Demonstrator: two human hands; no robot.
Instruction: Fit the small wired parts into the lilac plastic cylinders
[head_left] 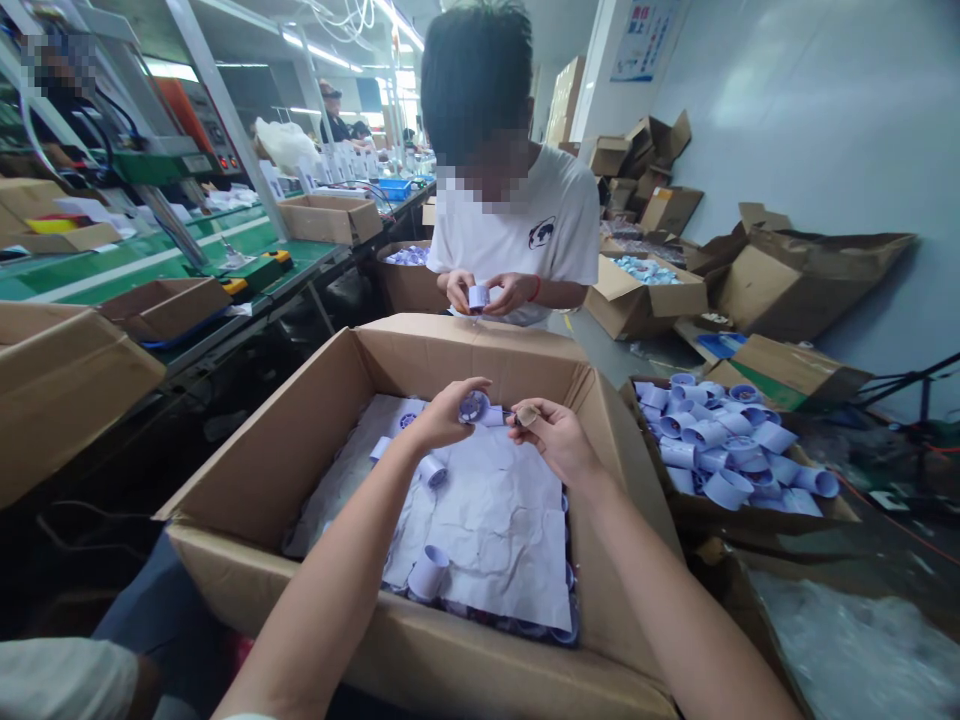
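Note:
My left hand [444, 414] is closed round a small pale lilac cylinder [474, 406], its end turned toward me. My right hand [553, 436] pinches a small tan piece [527, 415] just beside that cylinder. Both hands hover over a large open cardboard box [300, 440] lined with crumpled white paper [487, 530]. A few loose lilac cylinders [429, 572] lie on the paper and more show under its edges.
A person in a white T-shirt [517, 235] stands across the box, handling a cylinder [478, 296]. A box full of lilac cylinders [724, 450] sits at my right. Green conveyor benches [142, 260] with cartons run along the left. Empty cartons [795, 275] pile against the right wall.

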